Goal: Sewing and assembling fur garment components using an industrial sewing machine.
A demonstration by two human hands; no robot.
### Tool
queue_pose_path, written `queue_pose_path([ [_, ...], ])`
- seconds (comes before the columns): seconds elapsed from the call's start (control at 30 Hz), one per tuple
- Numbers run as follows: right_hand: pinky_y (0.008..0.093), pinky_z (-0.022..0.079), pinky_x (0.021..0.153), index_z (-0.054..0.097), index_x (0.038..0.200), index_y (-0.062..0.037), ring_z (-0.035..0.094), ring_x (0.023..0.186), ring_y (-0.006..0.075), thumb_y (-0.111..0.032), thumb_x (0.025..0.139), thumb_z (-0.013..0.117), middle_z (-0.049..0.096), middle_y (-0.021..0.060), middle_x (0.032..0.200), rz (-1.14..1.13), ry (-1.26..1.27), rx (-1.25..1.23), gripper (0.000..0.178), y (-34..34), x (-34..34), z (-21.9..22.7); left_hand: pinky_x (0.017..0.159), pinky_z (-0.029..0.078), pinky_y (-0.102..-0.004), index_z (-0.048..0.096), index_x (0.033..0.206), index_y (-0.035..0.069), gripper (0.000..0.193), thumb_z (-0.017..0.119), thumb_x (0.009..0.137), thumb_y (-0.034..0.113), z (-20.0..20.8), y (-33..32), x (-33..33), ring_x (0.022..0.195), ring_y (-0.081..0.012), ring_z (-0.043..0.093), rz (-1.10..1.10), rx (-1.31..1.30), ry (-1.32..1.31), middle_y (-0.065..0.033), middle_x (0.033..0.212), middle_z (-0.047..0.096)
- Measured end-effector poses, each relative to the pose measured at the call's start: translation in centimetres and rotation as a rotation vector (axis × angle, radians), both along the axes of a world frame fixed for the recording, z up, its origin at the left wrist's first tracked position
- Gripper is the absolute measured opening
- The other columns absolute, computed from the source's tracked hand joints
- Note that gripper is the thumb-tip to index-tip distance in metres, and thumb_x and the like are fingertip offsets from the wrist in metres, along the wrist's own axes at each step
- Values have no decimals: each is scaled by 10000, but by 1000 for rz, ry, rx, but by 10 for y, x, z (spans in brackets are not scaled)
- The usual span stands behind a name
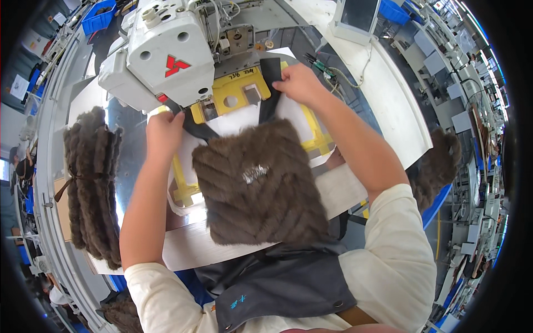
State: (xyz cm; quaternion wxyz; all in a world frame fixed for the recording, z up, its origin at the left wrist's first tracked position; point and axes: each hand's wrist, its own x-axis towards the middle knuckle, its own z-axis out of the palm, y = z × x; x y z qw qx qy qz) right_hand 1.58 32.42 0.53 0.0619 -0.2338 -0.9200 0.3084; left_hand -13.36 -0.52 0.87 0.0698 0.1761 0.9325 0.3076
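Observation:
A brown fur piece [261,194], roughly square with a chevron pattern and a small silvery patch, lies in front of me, its near edge at my dark apron. Two black strips [271,83] run from near its far edge toward a yellow plate [229,99] under the sewing machine head [166,55]. My left hand [164,135] pinches the left strip beside the machine. At the plate's right side my right hand [301,86] pinches the other strip between thumb and fingers. Beneath lies a white template sheet [295,119] edged with yellow tape.
Bundled brown fur strips [91,183] lie at the table's left, tied round the middle. More brown fur [438,169] sits beyond my right arm. A grey-screened box [356,19] stands at the back right, near green-handled tools [319,65] and a cable.

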Motion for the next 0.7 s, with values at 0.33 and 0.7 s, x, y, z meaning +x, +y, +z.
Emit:
queue_pose_path([
  [0.33,364,544,808,553,1401,-50,664,926,222,-301,902,789,642,141,1151,-108,104,-212,606,-31,37,25,729,528,-302,543,1342,47,390,648,972,109,10,-22,37,824,-156,613,171,704,-505,-98,1043,663],
  [0.7,280,489,723,522,1359,-70,624,811,137,-164,935,741,653,47,987,-62,138,-988,487,-55,98,16,709,526,-317,383,1502,66,651,723,948,99,36,-29,102,867,-172,668,54,523,-753,-121,1020,716],
])
